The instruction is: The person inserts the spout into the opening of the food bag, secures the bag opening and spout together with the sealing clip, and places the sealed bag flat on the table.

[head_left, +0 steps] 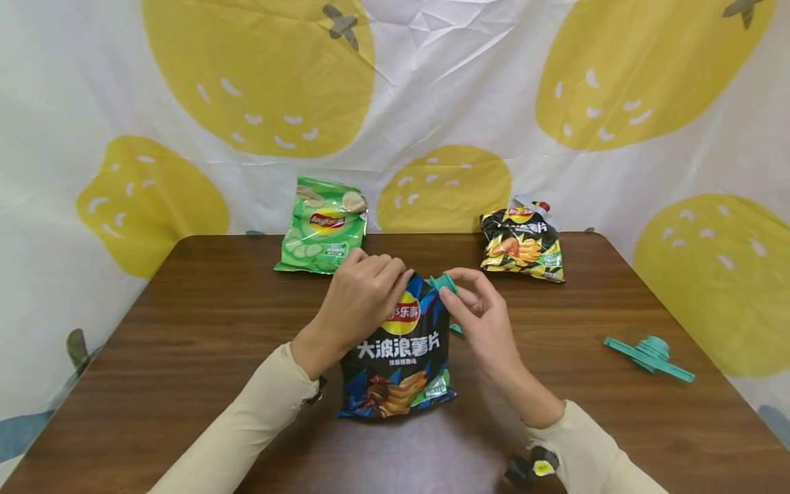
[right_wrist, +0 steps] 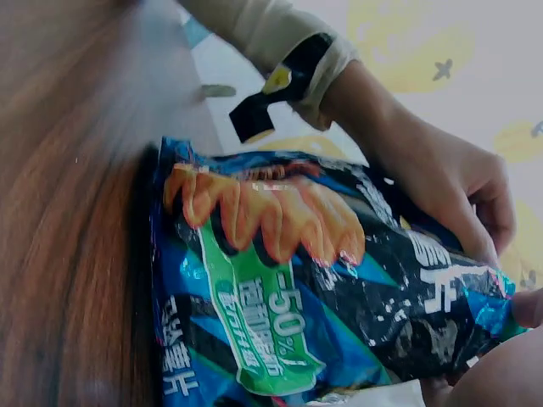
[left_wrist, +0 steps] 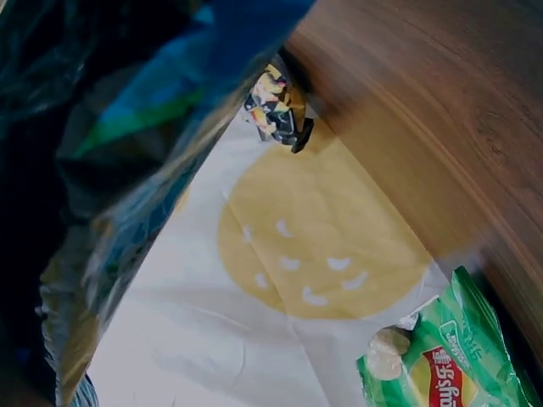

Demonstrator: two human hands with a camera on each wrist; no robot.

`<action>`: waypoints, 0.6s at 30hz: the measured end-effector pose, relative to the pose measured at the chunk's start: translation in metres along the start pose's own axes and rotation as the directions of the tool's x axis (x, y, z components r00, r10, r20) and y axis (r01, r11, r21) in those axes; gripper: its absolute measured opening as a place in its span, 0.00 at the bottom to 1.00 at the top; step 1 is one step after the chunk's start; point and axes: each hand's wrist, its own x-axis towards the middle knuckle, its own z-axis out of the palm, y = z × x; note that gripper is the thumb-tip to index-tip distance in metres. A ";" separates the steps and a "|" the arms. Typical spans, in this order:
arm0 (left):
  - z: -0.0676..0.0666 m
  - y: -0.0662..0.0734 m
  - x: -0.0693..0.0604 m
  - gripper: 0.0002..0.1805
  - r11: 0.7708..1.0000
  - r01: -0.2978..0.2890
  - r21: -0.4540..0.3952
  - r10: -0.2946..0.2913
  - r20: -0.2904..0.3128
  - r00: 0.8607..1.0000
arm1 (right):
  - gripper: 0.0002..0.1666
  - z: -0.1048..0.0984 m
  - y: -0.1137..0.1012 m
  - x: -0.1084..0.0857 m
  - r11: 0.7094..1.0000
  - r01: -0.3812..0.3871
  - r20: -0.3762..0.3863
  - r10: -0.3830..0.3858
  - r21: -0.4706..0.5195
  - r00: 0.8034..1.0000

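A dark blue and black chip bag stands upright near the middle of the table; its printed front also fills much of the right wrist view. My left hand grips the bag's top edge, fingers curled over it. At the bag's upper right corner, my right hand pinches a teal clip between thumb and fingers. Part of another teal piece shows behind the bag, mostly hidden. In the left wrist view the bag's dark side covers the left, and the left fingers cannot be made out.
A green chip bag stands at the back left of the brown table. At the back right is a black and yellow chip bag with its top folded. A teal clip with a round spout lies on the right. A lemon-print cloth hangs behind.
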 end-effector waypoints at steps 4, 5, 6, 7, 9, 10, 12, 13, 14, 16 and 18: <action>0.006 0.001 0.002 0.11 0.999 0.012 0.034 -0.011 -0.004 1.000 | 0.17 0.001 0.000 0.001 1.000 -0.013 -0.011 0.013 0.002 1.000; 0.007 0.002 0.003 0.11 0.999 0.014 0.039 -0.014 -0.004 1.000 | 0.18 0.001 0.000 0.001 1.000 -0.006 -0.004 0.006 -0.013 1.000; 0.009 0.002 0.004 0.11 0.999 0.016 0.042 -0.015 -0.006 1.000 | 0.20 0.001 0.000 0.001 0.999 0.007 0.003 -0.007 -0.035 1.000; 0.010 0.002 0.005 0.11 0.999 0.019 0.043 -0.018 -0.009 1.000 | 0.21 0.000 0.001 0.001 0.998 0.020 0.011 -0.020 -0.058 1.000; 0.013 0.002 0.006 0.11 0.999 0.033 0.037 -0.032 -0.013 0.999 | 0.23 -0.001 0.002 0.002 0.993 0.050 0.022 -0.048 -0.103 0.999; 0.014 0.002 0.007 0.11 0.998 0.044 0.034 -0.043 -0.017 0.999 | 0.23 -0.002 0.003 0.003 0.991 0.063 0.023 -0.061 -0.116 0.998; 0.015 0.002 0.007 0.09 0.997 0.063 0.044 -0.062 -0.026 0.998 | 0.23 -0.004 0.004 0.004 0.986 0.084 0.014 -0.083 -0.145 0.996; 0.014 0.003 0.006 0.08 0.996 0.066 0.066 -0.065 -0.031 0.997 | 0.23 -0.004 0.005 0.004 0.985 0.087 0.009 -0.087 -0.151 0.996; 0.013 0.005 0.005 0.08 0.994 0.061 0.089 -0.058 -0.038 0.998 | 0.23 -0.005 0.005 0.004 0.984 0.089 0.004 -0.090 -0.155 0.996; 0.009 0.011 0.002 0.07 0.990 0.026 0.141 -0.018 -0.057 0.998 | 0.23 -0.005 0.004 0.005 0.984 0.092 0.004 -0.093 -0.155 0.996; 0.005 0.021 -0.002 0.11 0.982 -0.022 0.188 0.031 -0.044 0.999 | 0.23 -0.006 0.003 0.004 0.984 0.100 0.012 -0.099 -0.147 0.995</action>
